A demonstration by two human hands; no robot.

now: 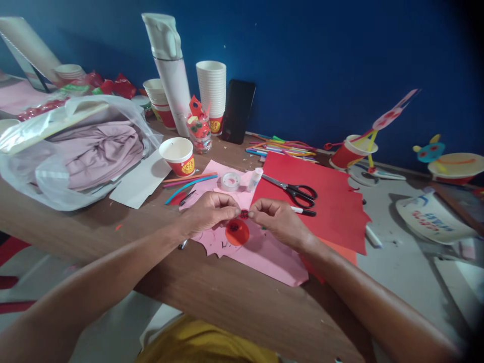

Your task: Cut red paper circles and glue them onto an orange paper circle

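Note:
My left hand (212,210) and my right hand (278,220) meet over a pink paper sheet (272,252), both with fingers pinched. Between the fingertips shows a small red paper piece (244,214) with black marks. Just below it lies a round orange-red paper circle (237,234) bearing a similar dark marked spot. Beyond my hands are a tape roll (230,181) and a glue stick (255,179). Black-handled scissors (300,194) rest on red paper (321,176), and a marker (304,211) lies near my right hand.
A paper cup (177,156), stacked cups (212,91), a tilted white bottle (172,80) and a phone (239,111) stand toward the blue wall. Colourful pipe cleaners (282,147) lie behind the red paper. At left sits a plastic bag (49,176) holding cloth; decorated cups (343,154) stand at right.

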